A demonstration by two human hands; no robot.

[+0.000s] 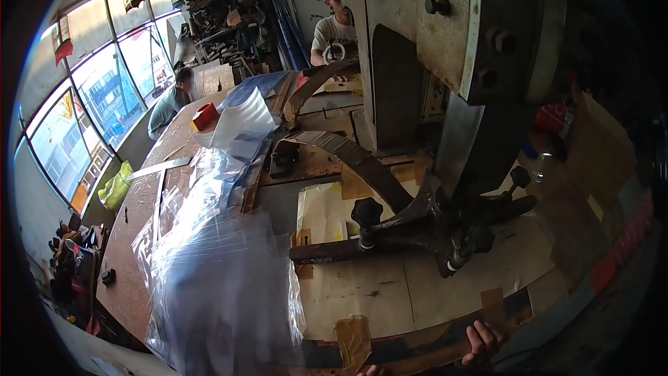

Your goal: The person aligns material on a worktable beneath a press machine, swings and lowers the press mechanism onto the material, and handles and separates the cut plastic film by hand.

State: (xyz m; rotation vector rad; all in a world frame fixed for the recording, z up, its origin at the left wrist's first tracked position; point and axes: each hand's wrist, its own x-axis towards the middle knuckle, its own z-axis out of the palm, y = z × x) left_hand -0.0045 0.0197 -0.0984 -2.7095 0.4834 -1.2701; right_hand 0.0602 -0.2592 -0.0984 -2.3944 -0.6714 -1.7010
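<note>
My right hand (483, 343) is at the front edge of a machine bed covered with tan board (376, 299), its fingers curled over the taped rim. Only fingertips of my left hand (374, 371) show at the bottom border; the rest is out of frame, so its grip is hidden. Brown tape (353, 342) wraps the edge between the two hands. Above the board stands a dark metal clamp frame (438, 226) with black knobs, fixed under a steel column (463, 139). Clear plastic sheets (223, 285) lie to the left of the board.
The machine's large metal head (445, 21) fills the upper right. A curved strip (355, 160) arches behind the clamp. On the brown table (129, 271) are a red tape roll (204, 117) and a metal square (160, 169). Two other people (334, 31) are at the back.
</note>
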